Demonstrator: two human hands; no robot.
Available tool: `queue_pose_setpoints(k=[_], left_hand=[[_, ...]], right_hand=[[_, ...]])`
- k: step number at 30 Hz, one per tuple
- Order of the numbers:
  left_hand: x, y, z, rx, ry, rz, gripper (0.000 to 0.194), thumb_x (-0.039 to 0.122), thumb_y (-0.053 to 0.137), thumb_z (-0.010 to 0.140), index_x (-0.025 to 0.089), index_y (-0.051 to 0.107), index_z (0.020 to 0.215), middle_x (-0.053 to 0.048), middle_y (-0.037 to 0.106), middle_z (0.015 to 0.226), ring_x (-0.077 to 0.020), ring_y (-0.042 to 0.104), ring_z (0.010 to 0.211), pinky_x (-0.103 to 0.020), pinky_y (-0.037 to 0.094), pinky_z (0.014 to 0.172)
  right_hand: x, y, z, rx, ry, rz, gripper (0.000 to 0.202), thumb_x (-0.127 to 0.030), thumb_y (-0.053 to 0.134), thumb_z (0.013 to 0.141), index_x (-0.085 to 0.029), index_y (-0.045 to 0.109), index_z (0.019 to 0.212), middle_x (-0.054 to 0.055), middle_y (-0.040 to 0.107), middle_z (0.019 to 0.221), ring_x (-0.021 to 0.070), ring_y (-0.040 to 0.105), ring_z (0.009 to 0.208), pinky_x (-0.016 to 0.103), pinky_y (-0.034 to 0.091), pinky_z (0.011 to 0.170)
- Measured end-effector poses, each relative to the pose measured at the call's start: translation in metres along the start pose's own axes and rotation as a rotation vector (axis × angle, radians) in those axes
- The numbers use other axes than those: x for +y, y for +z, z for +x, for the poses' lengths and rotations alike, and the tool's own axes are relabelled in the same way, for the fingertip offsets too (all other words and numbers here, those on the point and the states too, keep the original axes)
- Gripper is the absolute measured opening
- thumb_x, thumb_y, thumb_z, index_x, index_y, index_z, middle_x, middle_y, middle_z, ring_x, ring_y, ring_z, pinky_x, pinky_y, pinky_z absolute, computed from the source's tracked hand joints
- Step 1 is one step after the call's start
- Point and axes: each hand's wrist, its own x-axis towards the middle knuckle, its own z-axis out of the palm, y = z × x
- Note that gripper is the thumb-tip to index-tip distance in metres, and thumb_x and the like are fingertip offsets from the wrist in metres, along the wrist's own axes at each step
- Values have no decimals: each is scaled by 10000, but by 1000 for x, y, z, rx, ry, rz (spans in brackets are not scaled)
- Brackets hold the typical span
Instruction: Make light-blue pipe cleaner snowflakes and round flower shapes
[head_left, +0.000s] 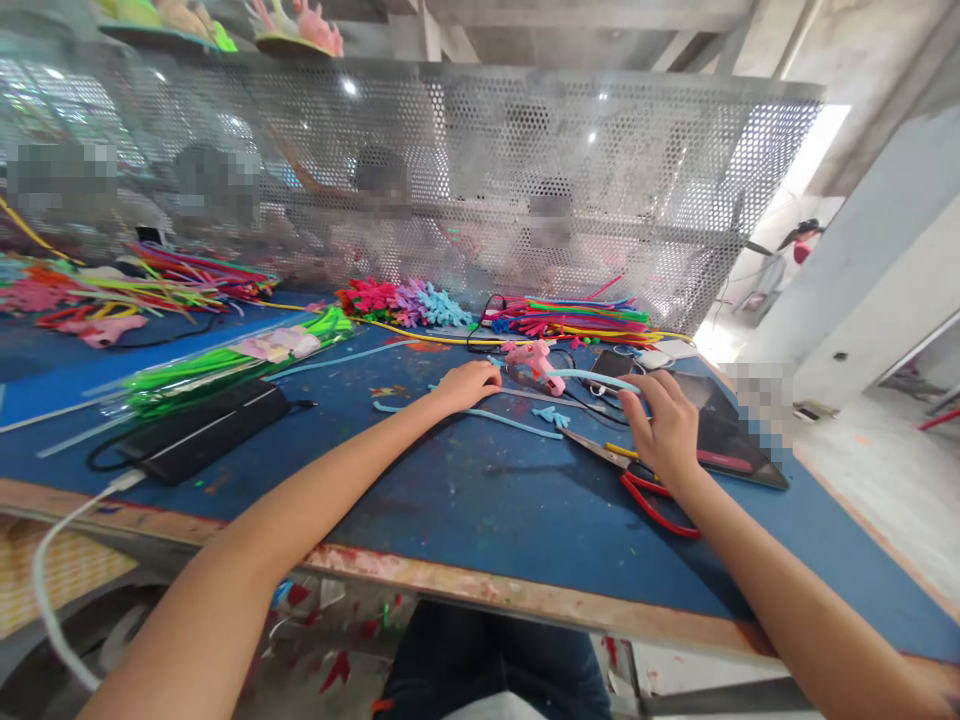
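Note:
My right hand [664, 425] is closed on one end of a light blue pipe cleaner [592, 376], which stretches left past a pink glue gun [532, 360]. My left hand [469, 388] rests on the table with its fingers curled together; a bit of light blue shows behind them, but what they hold is hidden. Under my left wrist runs another light blue pipe cleaner [510, 424], beside a thin ruler-like strip [540, 397]. A small branched light blue piece [551, 416] lies between my hands. Scissors [649, 497] with red handles lie below my right hand.
Bundles of coloured pipe cleaners [577, 316] and finished branched pieces [409, 302] line the mesh panel [480, 180] at the back. On the left are a bagged green bundle [240, 360] and a black box [214, 430] with cables. A dark tablet-like slab [735, 430] lies right.

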Motion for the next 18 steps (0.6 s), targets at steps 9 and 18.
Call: queue_pose_setpoints(k=[9, 18], left_hand=[[28, -8, 0, 337, -83, -809, 297, 332, 640, 705, 117, 606, 908, -47, 639, 809, -116, 589, 684, -243, 497, 665], [29, -16, -1, 374, -253, -1488, 124, 200, 656, 729, 134, 579, 802, 14, 602, 665, -52, 584, 616, -186, 496, 668]], right_hand=[[2, 6, -1, 47, 38, -140, 305, -402, 490, 846, -188, 662, 714, 16, 549, 587, 118, 501, 553, 234, 327, 532], [2, 3, 4, 122, 183, -31, 325, -416, 491, 838, -173, 624, 667, -3, 497, 562, 109, 435, 508, 240, 327, 528]])
